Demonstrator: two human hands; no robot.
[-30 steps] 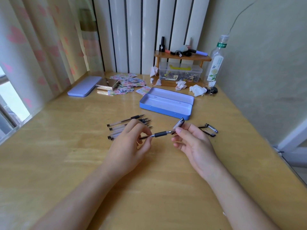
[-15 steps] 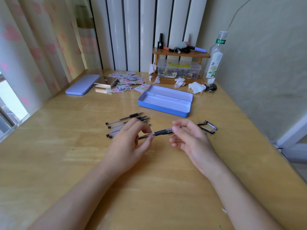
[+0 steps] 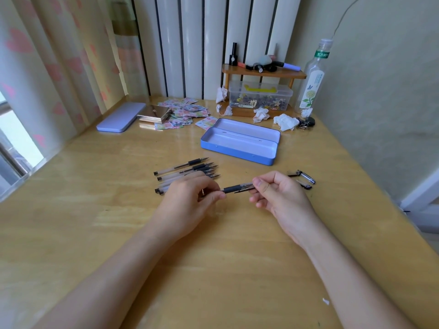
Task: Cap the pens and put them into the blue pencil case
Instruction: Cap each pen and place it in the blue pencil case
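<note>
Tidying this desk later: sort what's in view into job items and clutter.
Job: pen being capped, left hand, right hand, uncapped pens, loose caps, open blue pencil case.

Clutter: purple case, stickers, tissues, bottle, clear box.

Single head-worn view, looking forward and down across the worktop (image 3: 237, 269) toward the far wall; forearms near, blue pencil case (image 3: 240, 148) farther off, wide-angle.

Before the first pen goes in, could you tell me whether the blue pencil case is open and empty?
Open and empty: the blue pencil case lies with its lid folded back, and only its bare pale interior shows.
</note>
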